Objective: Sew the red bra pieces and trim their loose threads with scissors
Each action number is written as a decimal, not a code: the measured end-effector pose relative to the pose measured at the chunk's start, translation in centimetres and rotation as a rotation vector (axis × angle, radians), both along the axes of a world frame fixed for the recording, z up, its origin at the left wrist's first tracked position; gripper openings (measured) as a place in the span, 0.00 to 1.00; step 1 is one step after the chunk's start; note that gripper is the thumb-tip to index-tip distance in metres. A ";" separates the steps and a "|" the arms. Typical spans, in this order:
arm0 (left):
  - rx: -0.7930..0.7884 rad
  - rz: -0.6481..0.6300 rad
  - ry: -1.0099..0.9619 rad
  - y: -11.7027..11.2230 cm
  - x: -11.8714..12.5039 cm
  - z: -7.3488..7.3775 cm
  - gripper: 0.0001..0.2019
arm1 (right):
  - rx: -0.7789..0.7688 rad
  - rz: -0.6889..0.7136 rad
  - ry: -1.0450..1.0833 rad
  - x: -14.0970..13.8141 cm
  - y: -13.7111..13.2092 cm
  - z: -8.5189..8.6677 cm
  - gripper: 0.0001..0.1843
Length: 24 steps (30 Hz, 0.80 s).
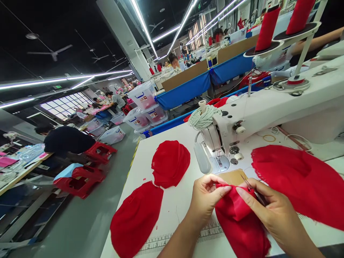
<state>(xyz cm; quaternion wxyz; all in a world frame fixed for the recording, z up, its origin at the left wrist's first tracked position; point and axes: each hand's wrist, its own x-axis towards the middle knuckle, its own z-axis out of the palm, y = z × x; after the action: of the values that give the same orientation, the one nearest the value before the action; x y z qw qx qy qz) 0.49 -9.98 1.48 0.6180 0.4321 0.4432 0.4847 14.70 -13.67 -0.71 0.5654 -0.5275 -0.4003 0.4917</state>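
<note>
Clock: centred on the held cloth, twelve at the top of the view.
Held cloth: red piece [235, 225] at the near side of the white counter [172, 218], its upper edge raised between both hands, the rest hanging down toward six.
Left hand: [205, 197] at ten, thumb and fingers pinched on the upper edge of the cloth.
Right hand: [276, 211] at three, closed round a pointed metal tool [259, 197], its thumb pressed on the cloth; the tool's tip points to eleven.
Between hands: a small gap, bridged by cloth.
Sewing machine: [271, 113] from twelve to two, a coil of pale cord [202, 117] at its head.
Spools: red thread [268, 28] at one, above the machine.
Loose cloth: a round red piece [172, 163] at ten, another [137, 222] at nine, a large one [298, 184] at two.
Ruler: marked strip [161, 243] toward eight.
Floor: red stools [80, 179] past nine, plastic bins [142, 95] between ten and eleven.
</note>
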 end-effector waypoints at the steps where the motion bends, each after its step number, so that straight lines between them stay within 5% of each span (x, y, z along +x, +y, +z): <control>1: 0.005 0.001 -0.002 0.0 0.0 0.0 0.10 | 0.012 0.007 -0.018 0.0 0.0 0.0 0.15; 7: -0.034 0.019 -0.097 0.1 0.0 0.1 0.16 | 0.097 0.028 -0.121 -0.1 0.0 0.1 0.17; 12: -0.174 -0.114 -0.062 0.2 -0.3 0.4 0.22 | 0.002 0.097 -0.040 0.6 0.7 -0.9 0.17; 24: -0.152 -0.075 -0.021 0.0 -0.3 0.2 0.19 | 0.015 0.076 -0.034 1.8 0.9 -1.5 0.17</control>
<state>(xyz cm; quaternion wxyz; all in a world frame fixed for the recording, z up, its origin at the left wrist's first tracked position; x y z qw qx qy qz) 0.17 -10.01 1.70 0.6712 0.3951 0.4559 0.4307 16.47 -12.80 -2.18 0.5437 -0.5158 -0.4332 0.5007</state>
